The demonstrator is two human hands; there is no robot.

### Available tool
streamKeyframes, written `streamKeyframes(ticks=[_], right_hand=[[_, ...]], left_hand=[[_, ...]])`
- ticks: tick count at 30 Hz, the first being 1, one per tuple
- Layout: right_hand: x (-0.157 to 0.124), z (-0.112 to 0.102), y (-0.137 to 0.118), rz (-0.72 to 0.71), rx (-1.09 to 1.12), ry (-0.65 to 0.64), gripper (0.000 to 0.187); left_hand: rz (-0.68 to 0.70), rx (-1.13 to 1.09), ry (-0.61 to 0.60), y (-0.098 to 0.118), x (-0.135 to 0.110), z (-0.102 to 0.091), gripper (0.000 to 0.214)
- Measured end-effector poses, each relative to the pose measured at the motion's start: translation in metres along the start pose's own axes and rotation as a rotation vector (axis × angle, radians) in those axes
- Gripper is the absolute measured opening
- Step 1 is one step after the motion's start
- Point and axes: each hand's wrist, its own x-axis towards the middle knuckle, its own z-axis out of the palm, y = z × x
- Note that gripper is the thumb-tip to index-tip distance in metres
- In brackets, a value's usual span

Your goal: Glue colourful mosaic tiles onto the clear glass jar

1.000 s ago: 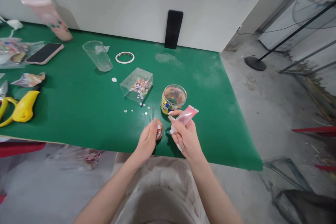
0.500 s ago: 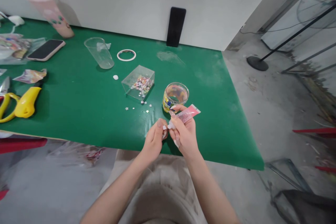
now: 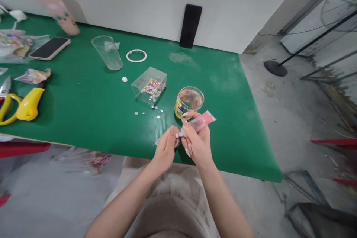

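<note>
My right hand [image 3: 197, 144] is closed round a small pink tube [image 3: 201, 121] and holds it over the near edge of the green table [image 3: 83, 111]. My left hand [image 3: 166, 147] pinches a small white cap at the tube's nozzle end, so the two hands meet there. Just beyond them stands a round glass jar [image 3: 189, 101] with coloured tiles stuck on its side. Left of the jar lies a tilted clear plastic box [image 3: 149, 85] of small coloured pieces, with a few tiny stars [image 3: 152, 111] scattered in front of it.
Farther back are a clear plastic cup [image 3: 108, 52], a white ring [image 3: 136, 55], a black phone [image 3: 190, 26] leaning on the wall, a pink tumbler [image 3: 52, 7] and a second phone [image 3: 50, 48]. Yellow-handled scissors [image 3: 22, 108] and packets lie at the left. Bare floor runs to the right.
My left hand has come right to meet the tube's nozzle, where it was apart a second ago. The view has shifted slightly.
</note>
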Motion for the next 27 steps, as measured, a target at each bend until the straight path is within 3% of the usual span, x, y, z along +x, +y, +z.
streamKeyframes(ticks=[12, 27], right_hand=[[0.001, 0.002, -0.001, -0.030, -0.053, 0.015, 0.011], [0.002, 0.004, -0.002, -0.052, -0.225, 0.036, 0.004]], left_hand=[[0.002, 0.012, -0.027, 0.006, 0.001, 0.001, 0.056], [0.008, 0.037, 0.024, 0.010, 0.003, 0.002, 0.055]])
